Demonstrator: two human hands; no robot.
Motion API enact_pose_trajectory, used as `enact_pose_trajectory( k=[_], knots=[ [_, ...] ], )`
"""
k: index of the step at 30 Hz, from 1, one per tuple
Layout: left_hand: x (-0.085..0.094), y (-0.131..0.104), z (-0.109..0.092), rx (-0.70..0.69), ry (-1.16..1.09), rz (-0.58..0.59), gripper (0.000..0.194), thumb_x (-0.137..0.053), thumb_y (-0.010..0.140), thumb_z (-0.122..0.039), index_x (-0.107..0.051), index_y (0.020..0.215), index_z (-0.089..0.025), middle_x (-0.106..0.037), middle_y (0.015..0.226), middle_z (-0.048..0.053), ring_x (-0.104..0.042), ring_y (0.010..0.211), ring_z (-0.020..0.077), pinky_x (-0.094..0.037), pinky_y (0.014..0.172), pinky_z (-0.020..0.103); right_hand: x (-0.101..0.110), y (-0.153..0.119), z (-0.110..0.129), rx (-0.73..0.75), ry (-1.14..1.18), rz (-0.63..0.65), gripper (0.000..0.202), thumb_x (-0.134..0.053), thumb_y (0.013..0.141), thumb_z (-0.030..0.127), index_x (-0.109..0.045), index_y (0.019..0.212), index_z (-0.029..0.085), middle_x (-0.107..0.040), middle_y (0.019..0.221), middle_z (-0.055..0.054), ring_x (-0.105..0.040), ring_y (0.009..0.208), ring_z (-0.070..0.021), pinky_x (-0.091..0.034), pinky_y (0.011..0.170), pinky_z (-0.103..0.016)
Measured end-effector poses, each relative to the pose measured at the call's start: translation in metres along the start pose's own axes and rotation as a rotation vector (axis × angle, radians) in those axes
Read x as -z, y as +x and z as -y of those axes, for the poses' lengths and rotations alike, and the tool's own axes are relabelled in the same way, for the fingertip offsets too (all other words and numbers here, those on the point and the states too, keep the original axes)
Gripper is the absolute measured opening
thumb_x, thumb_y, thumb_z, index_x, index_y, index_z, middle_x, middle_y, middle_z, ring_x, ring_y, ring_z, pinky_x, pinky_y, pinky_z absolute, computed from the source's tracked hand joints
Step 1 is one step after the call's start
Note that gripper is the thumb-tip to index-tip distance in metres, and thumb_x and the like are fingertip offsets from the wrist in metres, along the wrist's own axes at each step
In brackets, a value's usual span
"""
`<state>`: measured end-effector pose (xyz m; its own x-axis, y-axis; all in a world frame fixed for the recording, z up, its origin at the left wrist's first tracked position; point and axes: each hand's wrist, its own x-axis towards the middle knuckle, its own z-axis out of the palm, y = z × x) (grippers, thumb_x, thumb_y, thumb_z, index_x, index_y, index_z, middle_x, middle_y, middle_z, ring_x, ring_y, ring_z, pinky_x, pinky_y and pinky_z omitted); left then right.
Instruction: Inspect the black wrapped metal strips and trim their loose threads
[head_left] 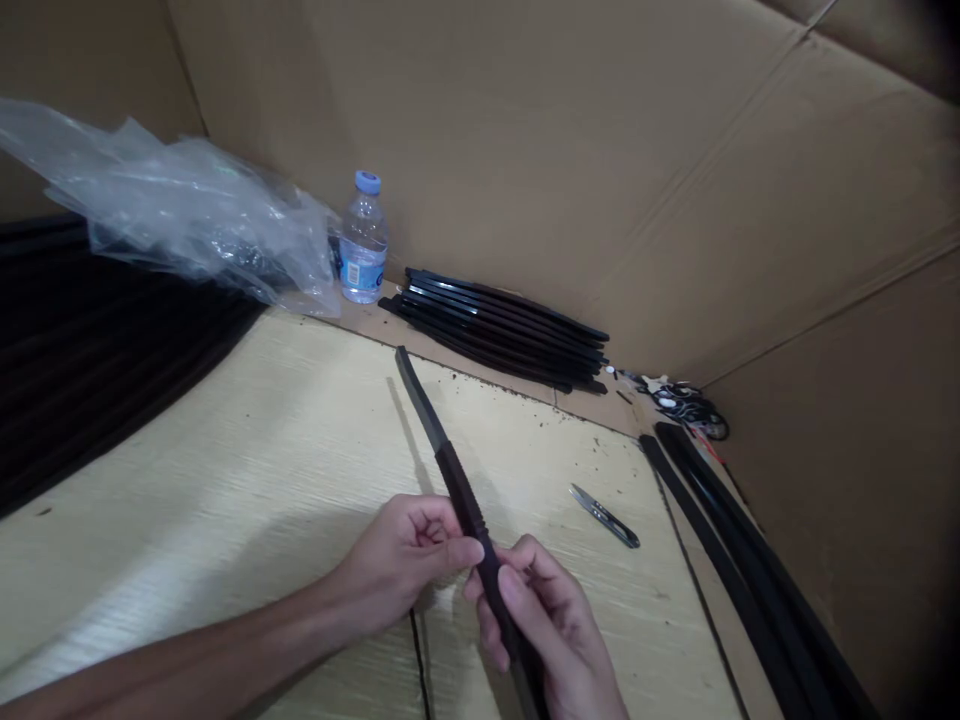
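Observation:
A long, narrow black strip [421,402] slants up and away from me over the table. A dark brown sleeve [459,485], wrinkled like gathered fabric, covers its nearer part, and the far end sticks out bare. My left hand [420,550] pinches the sleeved part between thumb and fingers. Just below it, my right hand [536,620] grips the same sleeved strip, thumb on top. The near end runs out of view at the bottom. Small thread snips [604,516] lie on the table to the right of my hands.
Several glossy black strips [502,330] lie bundled along the cardboard wall [525,150]. A water bottle [364,240] stands beside a clear plastic bag [202,220], which rests on dark pleated material [97,350]. Long black strips [735,560] and small tangled scraps [682,405] lie at the right.

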<state>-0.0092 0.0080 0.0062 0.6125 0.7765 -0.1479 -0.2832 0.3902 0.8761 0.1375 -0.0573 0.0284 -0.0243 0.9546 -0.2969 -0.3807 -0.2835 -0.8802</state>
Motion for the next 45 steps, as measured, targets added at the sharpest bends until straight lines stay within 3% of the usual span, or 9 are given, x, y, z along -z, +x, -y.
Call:
enact_pose_trajectory(
  k=[3, 8, 13, 19, 30, 35, 39, 43, 45],
  knots=[
    [0.002, 0.000, 0.000, -0.010, -0.024, 0.034, 0.030, -0.074, 0.068, -0.037, -0.060, 0.071, -0.011, -0.056, 0.061, -0.002, -0.046, 0.055, 0.0078, -0.030, 0.052, 0.019, 0.006, 0.004, -0.002, 0.015, -0.023, 0.049, 0.037, -0.078, 0.069, 0.032, -0.062, 0.099, 0.017, -0.059, 0.067, 0.002, -0.046, 0.054, -0.0060, -0.036, 0.052, -0.017],
    [0.001, -0.002, -0.006, 0.052, 0.026, 0.057, 0.027, -0.072, 0.072, -0.034, -0.059, 0.068, -0.010, -0.047, 0.057, -0.004, -0.037, 0.052, 0.0062, -0.025, 0.050, 0.020, 0.008, 0.008, 0.007, -0.033, -0.152, 0.113, 0.031, -0.083, 0.059, 0.028, -0.056, 0.063, 0.013, -0.044, 0.052, 0.007, -0.034, 0.048, -0.0036, -0.028, 0.045, -0.014],
    [-0.002, -0.002, -0.008, 0.056, -0.036, 0.104, 0.022, -0.069, 0.075, -0.031, -0.060, 0.074, -0.010, -0.061, 0.066, 0.003, -0.052, 0.056, 0.0111, -0.035, 0.054, 0.023, 0.000, 0.001, 0.011, -0.087, -0.082, 0.121, 0.039, -0.076, 0.069, 0.035, -0.040, 0.072, 0.020, -0.060, 0.056, 0.004, -0.049, 0.041, -0.0064, -0.041, 0.042, -0.017],
    [-0.006, -0.003, -0.005, 0.050, -0.037, 0.122, 0.022, -0.066, 0.077, -0.032, -0.061, 0.076, -0.011, -0.065, 0.063, 0.005, -0.060, 0.057, 0.0159, -0.040, 0.056, 0.026, -0.003, -0.001, 0.004, -0.184, -0.020, -0.013, 0.040, -0.056, 0.081, 0.055, -0.040, 0.072, 0.019, -0.063, 0.052, 0.001, -0.046, 0.028, -0.0049, -0.032, 0.026, -0.011],
    [-0.009, -0.008, 0.000, 0.067, 0.077, -0.001, 0.028, -0.066, 0.075, -0.040, -0.062, 0.070, -0.012, -0.055, 0.055, -0.001, -0.044, 0.049, 0.0084, -0.028, 0.046, 0.021, -0.008, -0.001, 0.000, -0.210, -0.035, -0.085, 0.048, -0.055, 0.078, 0.059, -0.050, 0.060, 0.015, -0.053, 0.037, 0.002, -0.043, 0.021, -0.0062, -0.031, 0.021, -0.012],
    [-0.008, -0.003, -0.006, 0.044, 0.091, -0.069, 0.029, -0.068, 0.074, -0.038, -0.057, 0.064, -0.013, -0.058, 0.054, 0.000, -0.049, 0.049, 0.0099, -0.032, 0.048, 0.022, -0.006, 0.002, 0.001, -0.145, 0.000, -0.079, 0.043, -0.051, 0.083, 0.056, -0.048, 0.065, 0.016, -0.060, 0.045, -0.002, -0.045, 0.026, -0.0073, -0.031, 0.024, -0.013],
    [-0.006, 0.001, -0.009, 0.017, -0.002, -0.109, 0.030, -0.070, 0.073, -0.033, -0.051, 0.060, -0.015, -0.061, 0.053, 0.001, -0.054, 0.051, 0.0123, -0.038, 0.052, 0.023, -0.003, 0.001, 0.007, -0.001, -0.033, 0.009, 0.033, -0.060, 0.083, 0.042, -0.051, 0.068, 0.015, -0.065, 0.063, -0.003, -0.049, 0.042, -0.0053, -0.038, 0.041, -0.015],
    [-0.005, 0.001, -0.007, -0.022, -0.018, -0.083, 0.024, -0.077, 0.065, -0.029, -0.060, 0.069, -0.012, -0.065, 0.065, 0.001, -0.057, 0.060, 0.0127, -0.041, 0.057, 0.023, -0.002, 0.000, 0.008, -0.009, -0.049, 0.024, 0.027, -0.071, 0.076, 0.034, -0.061, 0.094, 0.016, -0.059, 0.067, 0.001, -0.047, 0.050, -0.0056, -0.037, 0.047, -0.016],
    [-0.004, 0.000, -0.008, -0.026, 0.004, -0.076, 0.025, -0.076, 0.066, -0.031, -0.063, 0.073, -0.011, -0.064, 0.067, 0.002, -0.055, 0.061, 0.0122, -0.040, 0.057, 0.022, -0.002, 0.000, 0.006, -0.014, -0.053, 0.027, 0.029, -0.072, 0.075, 0.034, -0.064, 0.095, 0.015, -0.054, 0.061, 0.004, -0.043, 0.047, -0.0046, -0.035, 0.045, -0.016]
  ],
)
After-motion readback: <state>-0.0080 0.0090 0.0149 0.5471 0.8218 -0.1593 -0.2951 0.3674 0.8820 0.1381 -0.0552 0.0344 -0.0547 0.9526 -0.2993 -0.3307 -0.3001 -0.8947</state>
